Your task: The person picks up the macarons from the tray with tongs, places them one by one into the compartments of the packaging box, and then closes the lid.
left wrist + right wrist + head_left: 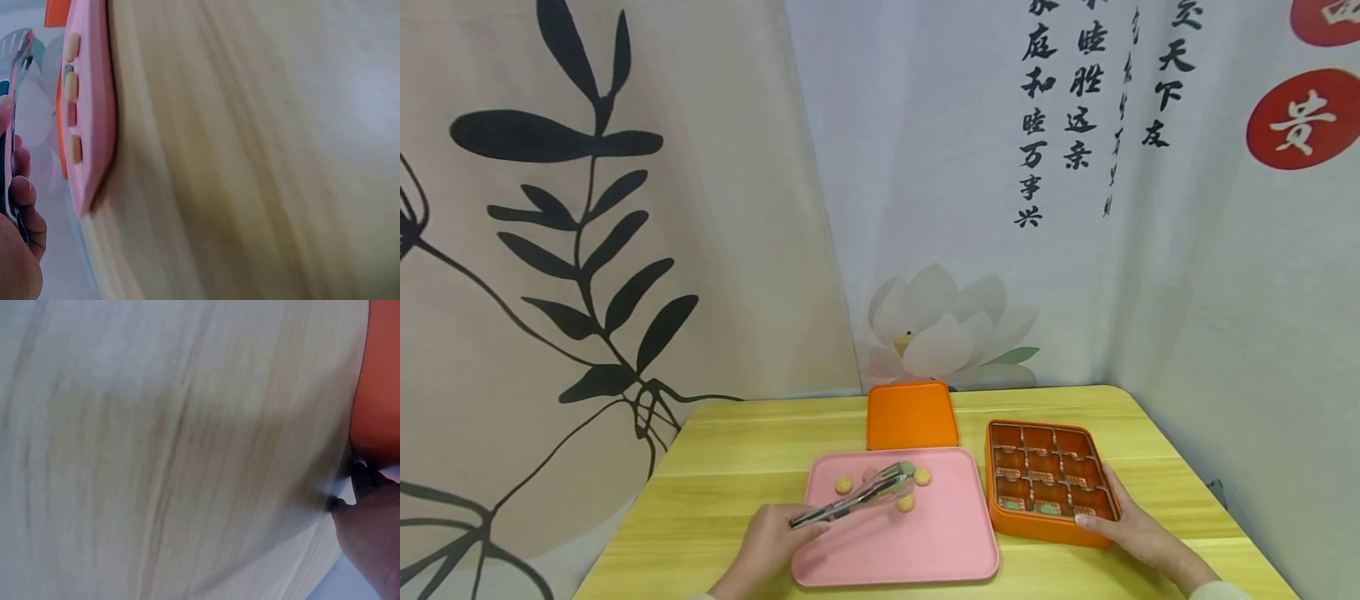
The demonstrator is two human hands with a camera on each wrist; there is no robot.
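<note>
My left hand (775,537) grips metal tongs (850,502) by the handle, with their tips over the pink tray (925,550). Several small round cookies lie on the tray: yellow ones such as this cookie (844,484), a pink cookie (869,474) partly behind the tongs, and a green cookie (908,467) by the tips. The left wrist view shows the tongs (14,150) raised above the tray (97,94). My right hand (1138,527) holds the near right corner of an orange divided box (1037,527), thumb on its rim. Green pieces (1047,508) sit in two front compartments.
An orange lid (912,415) lies behind the tray, near the table's back edge. Tray and box stand side by side on a yellow wood-grain table (737,450). A printed curtain (737,208) hangs behind and to the right of the table.
</note>
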